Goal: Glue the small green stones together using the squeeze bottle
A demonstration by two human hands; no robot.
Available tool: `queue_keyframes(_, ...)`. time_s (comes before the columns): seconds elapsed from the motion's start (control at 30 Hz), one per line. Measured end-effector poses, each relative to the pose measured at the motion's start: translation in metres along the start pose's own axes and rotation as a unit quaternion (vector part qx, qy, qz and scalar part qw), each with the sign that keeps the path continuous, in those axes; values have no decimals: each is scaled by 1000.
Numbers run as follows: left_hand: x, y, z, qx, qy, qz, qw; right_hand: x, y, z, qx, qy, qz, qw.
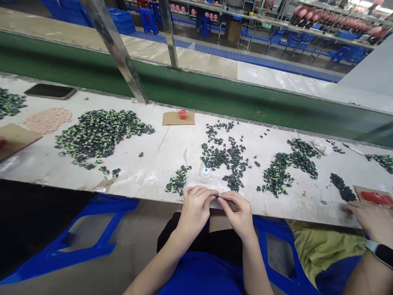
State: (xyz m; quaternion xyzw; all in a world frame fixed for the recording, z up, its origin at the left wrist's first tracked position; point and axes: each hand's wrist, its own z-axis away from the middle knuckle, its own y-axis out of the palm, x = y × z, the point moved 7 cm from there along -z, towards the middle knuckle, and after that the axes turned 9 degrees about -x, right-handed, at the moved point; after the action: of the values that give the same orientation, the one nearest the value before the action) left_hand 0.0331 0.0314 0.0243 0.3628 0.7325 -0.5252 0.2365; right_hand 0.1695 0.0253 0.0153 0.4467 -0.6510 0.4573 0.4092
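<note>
Both hands (pixel 216 209) pinched together on a tiny dark piece (pixel 216 196), mostly hidden by fingertips

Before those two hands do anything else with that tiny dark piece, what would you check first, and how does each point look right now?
1. Small dark piece pinched between left hand and right hand: ok.
2. Both hands above the table edge: ok.
3. White bottle upright, near the hands: ok.
4. Bottle cap open or shut: cannot tell.
5. Co-worker's hand well apart: ok.

Bright, even overhead light; soft shadows, sharp centre, wide-angle bending at the edges.
</note>
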Motion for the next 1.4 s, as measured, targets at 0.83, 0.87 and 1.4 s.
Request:
queue_keyframes(0.83, 0, 1, -1, 82, 64, 55, 993, -31, 3, 12, 7, 142, -78, 987)
queue_keyframes(0.87, -1, 2, 0, 87, 65, 60, 992, -29, 3, 11, 17, 134, -69, 988)
queue_keyframes(1.4, 66, -63, -10, -88, -26, -165, 982, -15, -128, -17, -335, -37, 270, 902)
